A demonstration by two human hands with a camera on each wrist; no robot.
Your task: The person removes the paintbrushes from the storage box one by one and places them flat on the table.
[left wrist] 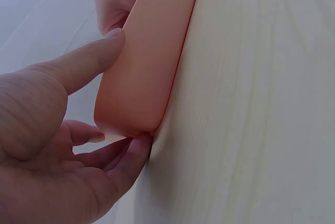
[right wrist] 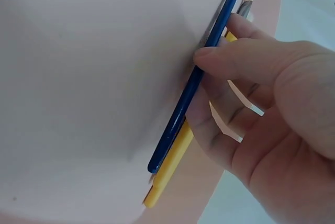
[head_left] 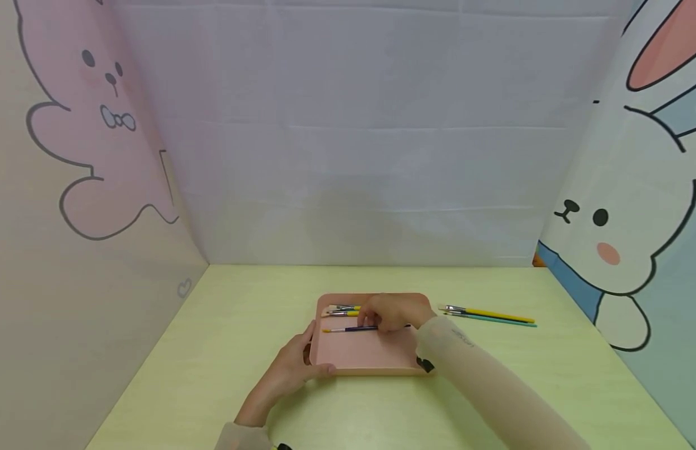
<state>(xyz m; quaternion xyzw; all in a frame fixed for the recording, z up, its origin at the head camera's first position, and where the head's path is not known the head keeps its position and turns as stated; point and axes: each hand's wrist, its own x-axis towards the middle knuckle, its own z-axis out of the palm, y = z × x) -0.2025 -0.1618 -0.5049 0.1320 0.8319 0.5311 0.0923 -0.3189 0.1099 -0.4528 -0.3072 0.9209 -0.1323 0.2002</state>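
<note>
Right wrist, glossy blue brush (right wrist: 179,110), smooth tray (right wrist: 78,77)

Soft, diffuse light brightens the tabletop (head_left: 213,350) around the fingers of the left hand (head_left: 288,365), while the cloth backdrop (head_left: 370,137) beyond them looks greyer. The left wrist view is dimmer; shadow gathers beneath the pink tray (left wrist: 146,51), just beside the lower fingertips, and wood grain opposite them is soft. In the right wrist view, a blurry-edged shadow spreads beside the thumb of the right hand (right wrist: 298,98), and faint gloss shows on the blue brush (right wrist: 180,109) below it.
</note>
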